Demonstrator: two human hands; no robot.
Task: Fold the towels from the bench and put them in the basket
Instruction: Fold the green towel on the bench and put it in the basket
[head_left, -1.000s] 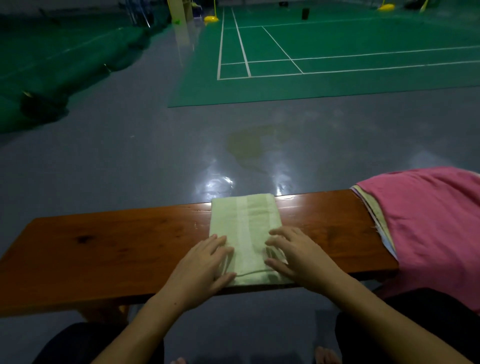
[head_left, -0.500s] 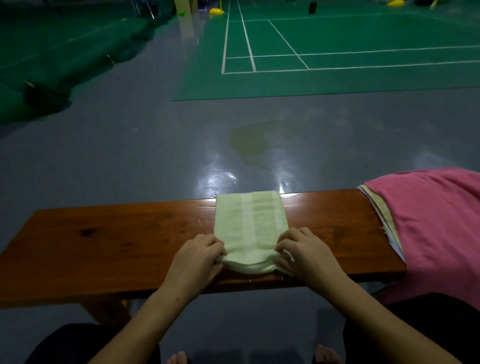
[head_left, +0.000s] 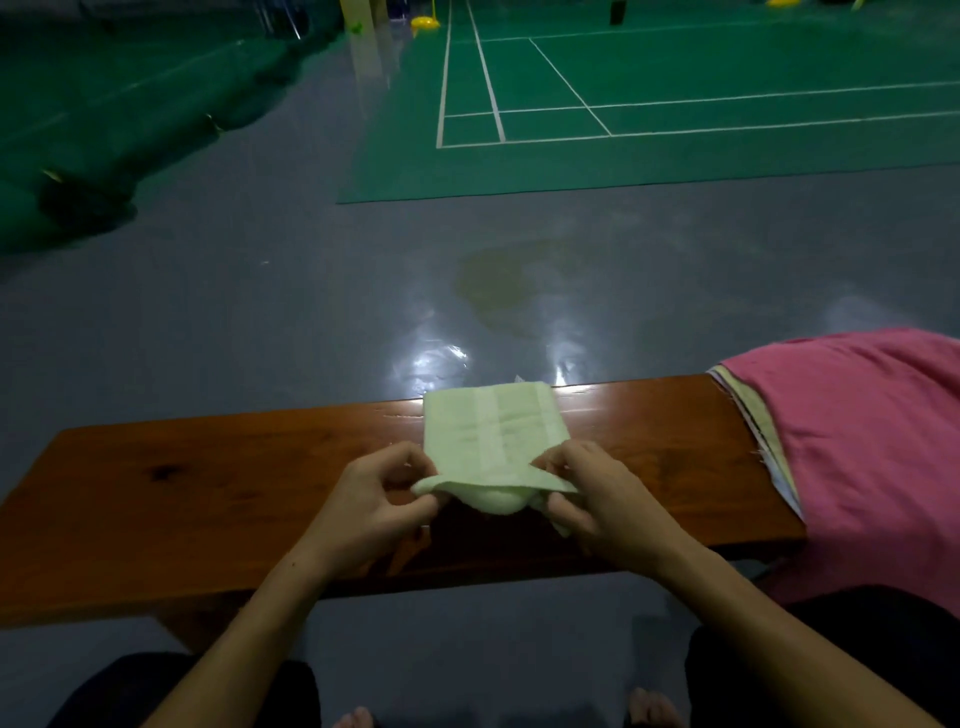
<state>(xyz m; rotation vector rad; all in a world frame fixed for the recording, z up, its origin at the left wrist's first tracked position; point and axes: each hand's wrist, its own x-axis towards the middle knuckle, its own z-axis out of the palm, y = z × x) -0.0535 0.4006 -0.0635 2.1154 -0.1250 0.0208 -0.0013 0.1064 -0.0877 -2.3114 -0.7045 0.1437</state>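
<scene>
At the near edge of the long reddish wooden bench, the pale green folded towel now has its near end lifted off the wood, where a second ago it lay flat. The left hand and right hand each pinch a near corner, so another fold away from the person looks underway. The pink towel pile waits at the right end; no basket is in view.

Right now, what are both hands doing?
Left hand: pinching the pale green folded cloth towel.
Right hand: pinching the same towel.
</scene>
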